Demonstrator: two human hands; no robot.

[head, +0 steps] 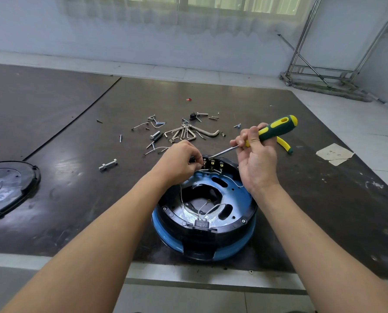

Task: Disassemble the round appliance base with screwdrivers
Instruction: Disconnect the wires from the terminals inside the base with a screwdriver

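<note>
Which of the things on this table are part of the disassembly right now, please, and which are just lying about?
In use: round base, its terminal block, screwdriver in the right hand, left hand pinching at that block.
Lying about: hex keys, loose screws, large bolt, black cover, paper scrap.

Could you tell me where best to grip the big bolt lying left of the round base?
Probably pinch the bolt across its shank, between the thicker ends, coming down from above: it lies flat on the mat, nothing crowding it.
</note>
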